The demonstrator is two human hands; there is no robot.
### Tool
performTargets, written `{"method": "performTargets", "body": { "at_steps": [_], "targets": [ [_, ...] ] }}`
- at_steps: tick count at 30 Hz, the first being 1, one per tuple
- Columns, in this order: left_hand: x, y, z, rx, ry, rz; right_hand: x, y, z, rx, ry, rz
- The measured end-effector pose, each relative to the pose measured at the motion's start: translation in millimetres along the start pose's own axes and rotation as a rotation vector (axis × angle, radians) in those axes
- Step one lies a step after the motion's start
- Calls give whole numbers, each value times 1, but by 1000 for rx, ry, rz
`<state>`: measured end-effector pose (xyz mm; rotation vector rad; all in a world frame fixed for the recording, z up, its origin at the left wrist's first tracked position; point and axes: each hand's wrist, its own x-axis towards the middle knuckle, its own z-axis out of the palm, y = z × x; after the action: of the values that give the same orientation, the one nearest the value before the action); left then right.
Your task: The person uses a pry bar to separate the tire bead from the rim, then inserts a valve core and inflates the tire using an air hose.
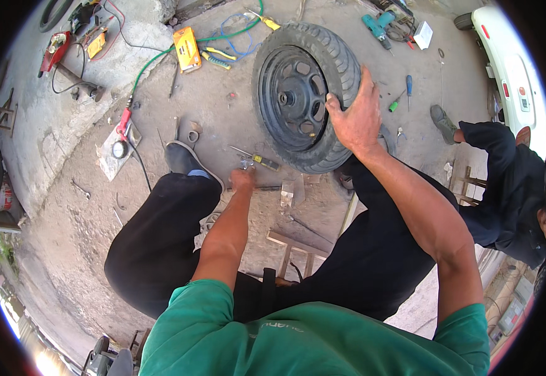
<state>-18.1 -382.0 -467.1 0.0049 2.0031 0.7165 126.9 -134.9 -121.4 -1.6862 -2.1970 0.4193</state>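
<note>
A small wheel with a black rim and a treaded rubber tyre (343, 61) stands tilted on the ground in front of me. My right hand (360, 113) grips its near right side, thumb on the sidewall and fingers over the tread. Low between my feet, my left hand (242, 178) is at a small shiny object (246, 164), perhaps a clear plastic bag; its fingertips are partly hidden, so its hold is unclear. Just right of that hand lies a screwdriver with a yellow and black handle (266, 162). A brass-coloured valve cap or fitting (312, 135) shows at the rim.
Left lies a tyre inflator gauge (119, 149) on a green hose (148, 63). Beyond are pliers (216, 60), a yellow-orange box (187, 49) and a teal power drill (377, 28). Nearer are a clear block (287, 193) and a wooden stool frame (296, 244). Another person (503, 188) sits at right.
</note>
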Motion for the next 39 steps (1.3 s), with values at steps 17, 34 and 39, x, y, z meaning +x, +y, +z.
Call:
{"method": "performTargets", "body": {
  "at_steps": [17,34,39],
  "targets": [
    [9,1,-22,471,206,120,-6,-12,5,17,39,-96],
    [-12,20,-28,557,235,149,-8,-29,-1,40,-11,-68],
    [-17,24,-26,598,167,172,-11,-28,-4,39,14,-89]
  ]
}}
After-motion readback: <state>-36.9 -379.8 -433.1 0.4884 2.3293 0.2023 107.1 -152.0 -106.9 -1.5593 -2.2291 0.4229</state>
